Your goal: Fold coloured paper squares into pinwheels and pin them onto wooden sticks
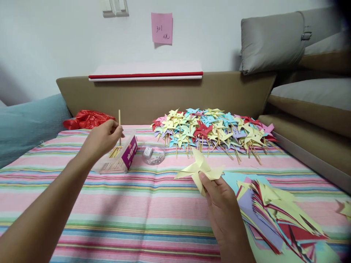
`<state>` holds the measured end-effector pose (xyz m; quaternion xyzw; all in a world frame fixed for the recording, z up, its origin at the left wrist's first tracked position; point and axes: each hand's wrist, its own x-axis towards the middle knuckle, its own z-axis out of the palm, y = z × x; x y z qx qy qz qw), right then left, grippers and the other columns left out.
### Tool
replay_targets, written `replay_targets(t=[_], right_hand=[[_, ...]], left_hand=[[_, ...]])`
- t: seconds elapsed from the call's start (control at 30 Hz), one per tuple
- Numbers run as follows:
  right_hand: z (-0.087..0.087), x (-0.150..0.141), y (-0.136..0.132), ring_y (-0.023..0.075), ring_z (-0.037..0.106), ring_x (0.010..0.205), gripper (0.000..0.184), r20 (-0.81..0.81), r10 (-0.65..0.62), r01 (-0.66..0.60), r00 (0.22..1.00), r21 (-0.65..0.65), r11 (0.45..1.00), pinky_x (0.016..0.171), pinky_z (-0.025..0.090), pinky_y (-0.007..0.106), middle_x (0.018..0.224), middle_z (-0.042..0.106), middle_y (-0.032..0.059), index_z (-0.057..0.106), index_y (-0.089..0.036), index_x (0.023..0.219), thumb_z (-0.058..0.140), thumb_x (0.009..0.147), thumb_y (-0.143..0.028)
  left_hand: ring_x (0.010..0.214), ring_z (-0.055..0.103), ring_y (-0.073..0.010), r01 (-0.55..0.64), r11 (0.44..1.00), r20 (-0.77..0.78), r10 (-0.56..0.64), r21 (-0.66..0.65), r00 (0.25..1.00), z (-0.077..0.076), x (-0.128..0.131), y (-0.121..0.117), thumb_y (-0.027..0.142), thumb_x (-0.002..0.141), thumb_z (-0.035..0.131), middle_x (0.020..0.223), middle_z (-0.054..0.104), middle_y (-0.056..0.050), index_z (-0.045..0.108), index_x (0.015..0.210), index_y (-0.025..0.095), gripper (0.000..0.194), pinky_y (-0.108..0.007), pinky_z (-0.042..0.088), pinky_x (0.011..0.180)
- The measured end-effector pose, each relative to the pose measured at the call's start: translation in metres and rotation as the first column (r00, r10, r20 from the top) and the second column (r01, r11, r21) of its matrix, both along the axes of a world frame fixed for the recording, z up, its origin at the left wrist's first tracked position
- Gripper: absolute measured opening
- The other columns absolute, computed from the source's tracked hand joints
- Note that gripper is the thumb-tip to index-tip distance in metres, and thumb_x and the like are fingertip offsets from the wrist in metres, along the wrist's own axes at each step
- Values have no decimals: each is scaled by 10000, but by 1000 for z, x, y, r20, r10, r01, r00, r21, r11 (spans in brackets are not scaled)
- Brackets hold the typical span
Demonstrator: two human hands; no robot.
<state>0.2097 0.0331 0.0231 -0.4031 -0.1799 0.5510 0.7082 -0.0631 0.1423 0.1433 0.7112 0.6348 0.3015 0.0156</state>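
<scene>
My left hand [102, 137] pinches a thin wooden stick [119, 118] upright, just above an open clear box of sticks [117, 159] with a purple label. My right hand [219, 197] holds a folded pale yellow paper pinwheel [199, 168] by its centre, thumb pressed on it, above the striped cloth. A small clear tub of pins [153, 155] lies between the two hands. A large heap of finished coloured pinwheels on sticks [214, 129] lies further back.
A stack of cut coloured paper squares [276, 215] sits at the right of my right hand. A red plastic bag [87, 119] lies at the back left. A striped cloth [123, 212] covers the surface. Sofa cushions [274, 40] rise at the right.
</scene>
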Motion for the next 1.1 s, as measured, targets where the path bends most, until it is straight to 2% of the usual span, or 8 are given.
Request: replay_targets(t=[0.13, 0.27, 0.37, 0.47, 0.6, 0.73, 0.93, 1.1], right_hand=[[5, 2, -2, 148, 720, 971, 295, -144, -20, 23, 989, 19, 1000, 832, 588, 198, 926, 790, 6, 776, -211, 846, 933, 614, -303], [11, 1, -7, 94, 691, 817, 226, -252, -16, 35, 967, 71, 997, 707, 592, 163, 888, 758, -7, 751, -194, 760, 925, 630, -254], [10, -2, -13, 86, 666, 808, 161, -232, 39, -8, 972, 134, 991, 740, 593, 197, 880, 727, -8, 753, -197, 809, 870, 731, -277], [7, -6, -17, 97, 655, 837, 141, -178, 143, -96, 974, 252, 963, 813, 584, 248, 894, 710, -12, 752, -229, 884, 824, 794, -310], [7, -15, -20, 91, 605, 787, 85, -61, 313, -259, 948, 425, 867, 790, 537, 227, 828, 674, -32, 727, -263, 863, 794, 828, -302], [10, -24, -23, 105, 565, 791, 92, 30, 360, -322, 933, 519, 792, 769, 500, 226, 800, 624, -35, 713, -281, 834, 796, 827, -322], [17, -25, -28, 176, 603, 945, 232, -20, 375, -309, 927, 526, 792, 825, 529, 322, 963, 594, -26, 679, -311, 630, 893, 675, -388], [12, -21, -18, 182, 623, 733, 489, 54, 369, -342, 928, 518, 784, 656, 550, 347, 862, 623, -4, 530, -252, 416, 882, 594, -540]], left_hand=[[842, 637, -188, 304, 952, 483, -286, 41, 828, -31, 51, -70, 423, 992, 494, 864, 693, -22, 612, 929, 186, 272, -293, 462, 785], [785, 586, -146, 393, 920, 654, -304, 12, 693, -76, 92, -115, 387, 1039, 423, 840, 644, 0, 567, 928, 215, 250, -269, 438, 751], [772, 572, -133, 421, 907, 639, -330, 11, 694, -92, 102, -125, 367, 1038, 442, 825, 615, 14, 567, 926, 226, 219, -255, 429, 729], [787, 587, -127, 433, 901, 618, -351, 21, 703, -97, 100, -127, 350, 1036, 452, 835, 616, 18, 586, 933, 235, 204, -241, 431, 710], [773, 609, -119, 443, 896, 623, -368, 38, 691, -101, 95, -130, 318, 1030, 468, 840, 645, 25, 598, 970, 247, 160, -223, 447, 684], [797, 647, -110, 462, 872, 556, -466, 159, 689, -104, 94, -134, 229, 1005, 504, 888, 696, 29, 603, 984, 253, 104, -199, 468, 678], [704, 651, -105, 513, 816, 438, -576, 266, 690, -99, 97, -139, 138, 957, 549, 820, 701, 47, 603, 978, 263, 138, -208, 474, 648], [645, 616, -105, 538, 785, 389, -620, 307, 682, -98, 99, -140, 116, 945, 561, 773, 668, 59, 574, 960, 279, 165, -214, 445, 591]])
